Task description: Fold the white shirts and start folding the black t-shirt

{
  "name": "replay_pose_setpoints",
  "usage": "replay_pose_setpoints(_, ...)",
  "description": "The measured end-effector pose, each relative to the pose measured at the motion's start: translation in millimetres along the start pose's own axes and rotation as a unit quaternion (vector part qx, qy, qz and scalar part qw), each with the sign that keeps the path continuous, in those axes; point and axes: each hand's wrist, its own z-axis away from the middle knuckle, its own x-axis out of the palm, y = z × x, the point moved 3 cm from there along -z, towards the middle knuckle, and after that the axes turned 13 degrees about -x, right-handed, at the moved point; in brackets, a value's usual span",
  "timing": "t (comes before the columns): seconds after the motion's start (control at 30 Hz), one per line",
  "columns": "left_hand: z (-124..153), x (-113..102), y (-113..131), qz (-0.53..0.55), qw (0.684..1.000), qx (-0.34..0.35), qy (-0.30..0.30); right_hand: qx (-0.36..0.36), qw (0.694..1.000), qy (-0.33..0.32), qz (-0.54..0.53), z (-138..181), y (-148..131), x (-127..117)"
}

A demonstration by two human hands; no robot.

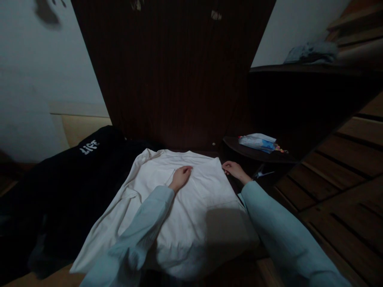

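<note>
A white shirt (191, 215) lies spread flat in front of me, its collar end away from me. My left hand (180, 177) rests on the upper middle of the shirt with fingers curled, pressing or pinching the cloth. At the shirt's far right corner, my right hand (233, 169) has its fingers closed on the fabric edge. Both arms wear light blue sleeves.
A black garment with white lettering (74, 183) lies to the left of the shirt. A dark wooden panel (173, 71) stands upright behind. A small dark shelf (257, 153) at the right holds a white-and-blue packet (257, 142). Wooden slats (338, 179) run along the right.
</note>
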Motion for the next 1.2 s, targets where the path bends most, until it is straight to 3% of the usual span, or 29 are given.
replay_pose_setpoints(0.2,2.8,-3.2,-0.7,0.038,0.999,0.002,0.027,-0.001,0.998,0.069,0.0,-41.8,18.8,3.8)
replay_pose_setpoints(0.47,5.1,-5.2,-0.6,0.028,0.999,0.012,0.033,-0.031,0.992,0.121,0.02,-55.1,42.9,31.1)
replay_pose_setpoints(0.77,7.3,-6.0,2.8,0.052,0.997,0.003,0.048,-0.026,0.991,0.075,0.111,-65.0,38.7,32.1)
replay_pose_setpoints(0.97,10.1,-8.1,4.5,0.094,0.994,-0.001,0.058,-0.022,0.974,0.001,0.226,-75.2,21.1,19.3)
replay_pose_setpoints(1.2,10.3,-8.4,5.4,0.002,0.996,0.012,0.093,-0.036,0.938,-0.063,0.338,-72.8,-1.1,28.2)
